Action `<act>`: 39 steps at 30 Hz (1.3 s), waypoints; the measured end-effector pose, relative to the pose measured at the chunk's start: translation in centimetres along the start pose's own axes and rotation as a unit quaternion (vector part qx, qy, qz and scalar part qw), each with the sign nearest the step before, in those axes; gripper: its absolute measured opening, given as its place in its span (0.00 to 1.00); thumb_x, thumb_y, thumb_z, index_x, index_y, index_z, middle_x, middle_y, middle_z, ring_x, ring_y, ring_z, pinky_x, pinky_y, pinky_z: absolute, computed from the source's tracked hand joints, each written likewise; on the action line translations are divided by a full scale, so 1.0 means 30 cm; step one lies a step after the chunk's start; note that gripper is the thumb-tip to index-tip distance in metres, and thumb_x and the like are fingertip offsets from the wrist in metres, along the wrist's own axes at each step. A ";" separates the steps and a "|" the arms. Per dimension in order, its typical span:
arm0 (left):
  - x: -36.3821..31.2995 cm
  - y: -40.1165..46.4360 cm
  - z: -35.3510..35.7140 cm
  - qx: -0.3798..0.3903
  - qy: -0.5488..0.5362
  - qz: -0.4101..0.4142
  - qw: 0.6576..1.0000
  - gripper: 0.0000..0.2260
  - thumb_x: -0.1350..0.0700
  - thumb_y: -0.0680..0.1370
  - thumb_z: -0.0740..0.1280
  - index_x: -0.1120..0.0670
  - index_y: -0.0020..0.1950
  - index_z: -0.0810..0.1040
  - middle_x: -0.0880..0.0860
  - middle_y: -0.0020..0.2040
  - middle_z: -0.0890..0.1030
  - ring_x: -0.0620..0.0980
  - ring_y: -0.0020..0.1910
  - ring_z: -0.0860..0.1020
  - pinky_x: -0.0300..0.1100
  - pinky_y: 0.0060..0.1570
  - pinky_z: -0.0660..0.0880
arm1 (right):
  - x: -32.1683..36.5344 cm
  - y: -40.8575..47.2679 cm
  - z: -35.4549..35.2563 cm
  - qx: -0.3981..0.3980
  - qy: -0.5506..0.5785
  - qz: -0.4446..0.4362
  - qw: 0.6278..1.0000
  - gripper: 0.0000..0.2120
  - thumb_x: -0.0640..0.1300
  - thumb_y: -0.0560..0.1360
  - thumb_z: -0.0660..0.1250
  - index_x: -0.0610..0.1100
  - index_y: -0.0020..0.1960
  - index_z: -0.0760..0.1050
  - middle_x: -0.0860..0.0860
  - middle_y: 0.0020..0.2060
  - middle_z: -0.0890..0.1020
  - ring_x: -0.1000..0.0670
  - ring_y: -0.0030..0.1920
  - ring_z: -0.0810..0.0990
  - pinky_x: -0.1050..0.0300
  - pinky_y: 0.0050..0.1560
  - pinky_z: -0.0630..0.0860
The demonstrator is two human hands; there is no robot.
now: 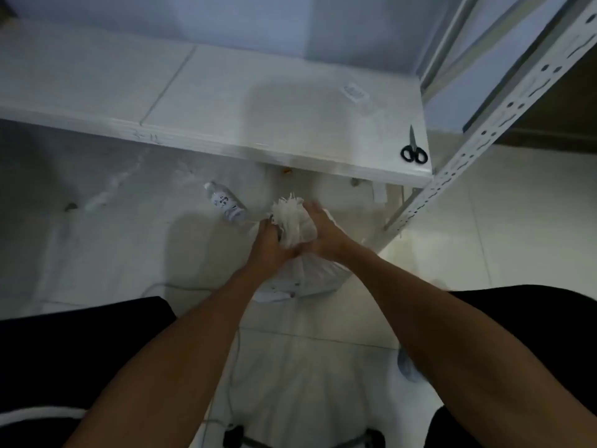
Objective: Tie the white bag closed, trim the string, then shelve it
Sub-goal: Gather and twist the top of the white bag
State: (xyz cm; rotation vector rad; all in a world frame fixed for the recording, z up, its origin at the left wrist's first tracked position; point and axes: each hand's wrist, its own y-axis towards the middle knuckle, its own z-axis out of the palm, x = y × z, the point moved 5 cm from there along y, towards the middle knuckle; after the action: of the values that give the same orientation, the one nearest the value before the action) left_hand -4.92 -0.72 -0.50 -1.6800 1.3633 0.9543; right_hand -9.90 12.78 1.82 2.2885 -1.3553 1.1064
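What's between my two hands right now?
In the head view, the gathered neck of the white bag sits between the left hand and right hand, both pressed against it.

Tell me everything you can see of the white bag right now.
The white bag sits on the pale tiled floor, below the white shelf. It looks like thin woven plastic, full-bodied and creased. Its neck is gathered upward into a bunch with a frayed top edge. The left hand and right hand squeeze that neck from both sides. No string shows.
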 end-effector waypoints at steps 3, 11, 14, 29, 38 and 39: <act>0.028 0.049 -0.005 -0.013 0.029 -0.006 0.999 0.23 0.50 0.64 0.79 0.57 0.55 0.80 0.56 0.49 0.82 0.51 0.44 0.82 0.39 0.43 0.79 | 0.035 0.002 -0.019 0.061 -0.032 0.011 0.998 0.34 0.35 0.69 0.76 0.36 0.72 0.66 0.43 0.67 0.70 0.46 0.65 0.70 0.74 0.62 0.62; 0.000 0.044 -0.034 0.007 -0.027 -0.043 0.999 0.14 0.63 0.69 0.77 0.60 0.54 0.83 0.54 0.46 0.84 0.48 0.45 0.81 0.35 0.44 0.74 | 0.000 0.005 -0.019 0.003 -0.028 0.056 0.998 0.15 0.35 0.65 0.77 0.37 0.51 0.81 0.46 0.47 0.82 0.51 0.46 0.77 0.60 0.43 0.71; 0.008 0.035 -0.051 -0.025 -0.055 -0.058 0.997 0.11 0.64 0.69 0.76 0.61 0.51 0.83 0.57 0.47 0.84 0.49 0.45 0.80 0.32 0.41 0.73 | -0.018 -0.025 -0.053 -0.047 -0.009 0.058 0.997 0.08 0.35 0.68 0.75 0.33 0.44 0.79 0.45 0.42 0.81 0.49 0.43 0.76 0.57 0.43 0.71; 0.010 0.006 -0.167 -0.080 -0.194 -0.113 0.971 0.13 0.66 0.68 0.77 0.64 0.33 0.72 0.41 0.24 0.76 0.38 0.27 0.75 0.37 0.36 0.76 | -0.164 -0.128 -0.173 -0.172 0.273 0.157 0.933 0.11 0.40 0.68 0.79 0.38 0.37 0.78 0.48 0.33 0.78 0.58 0.31 0.77 0.65 0.36 0.75; -0.073 -0.050 -0.136 -0.015 -0.096 -0.079 0.992 0.10 0.63 0.76 0.70 0.70 0.52 0.79 0.53 0.39 0.82 0.36 0.36 0.79 0.36 0.43 0.75 | -0.100 -0.167 -0.106 -0.140 0.341 0.140 0.919 0.10 0.30 0.70 0.73 0.39 0.38 0.73 0.43 0.51 0.82 0.48 0.51 0.82 0.60 0.48 0.81; -0.069 -0.054 -0.125 -0.022 -0.107 -0.093 0.990 0.11 0.62 0.76 0.70 0.68 0.55 0.80 0.57 0.44 0.84 0.43 0.42 0.82 0.38 0.47 0.77 | -0.100 -0.166 -0.095 -0.153 0.339 0.145 0.917 0.10 0.30 0.70 0.73 0.40 0.39 0.73 0.44 0.46 0.82 0.48 0.47 0.82 0.58 0.45 0.80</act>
State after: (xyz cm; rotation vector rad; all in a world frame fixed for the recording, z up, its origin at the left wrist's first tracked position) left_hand -3.32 -2.99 3.16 -1.6523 1.0338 1.0297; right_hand -7.94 18.92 2.32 1.3137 -1.4448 1.4656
